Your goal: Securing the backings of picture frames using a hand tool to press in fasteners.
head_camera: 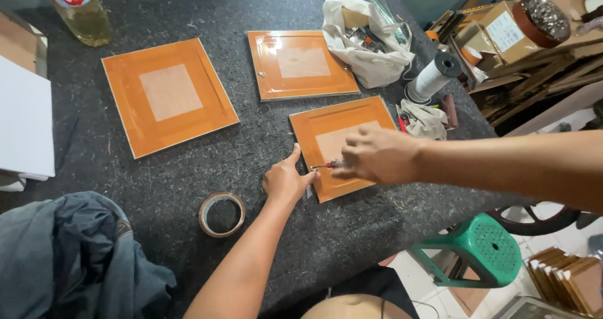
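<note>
On the felt-covered bench, near its front edge, an orange picture frame is laid face down, so that its pale backing panel is exposed to the tool; the soft grey covering is presumably there to keep the hidden front from being scratched. The left hand is pressed flat against the frame's left edge, thumb raised and fingers spread along the rim, so the frame appears to be braced against sliding; nothing is gripped by it. The right hand is closed in a pinch round a small screwdriver, of which only the red part and the thin metal shaft can be seen; the shaft is held nearly level and its tip is aimed at the frame's left edge just beside the left thumb, where a small fitting may sit, though this is too small to be told.

Two more orange frames are laid face down farther back: a large one to the left, and another behind, well apart from the one being worked; they seem to be spread out singly so that each back can be reached. A roll of tape is left lying flat just beside the left forearm; a white cloth bag of small parts, a spool of white cord and a crumpled rag are kept at the right, within reach. A bottle of yellowish liquid is stood at the far left corner; dark cloth is bunched at the near left; a green plastic stool is seen below the bench's right side.
</note>
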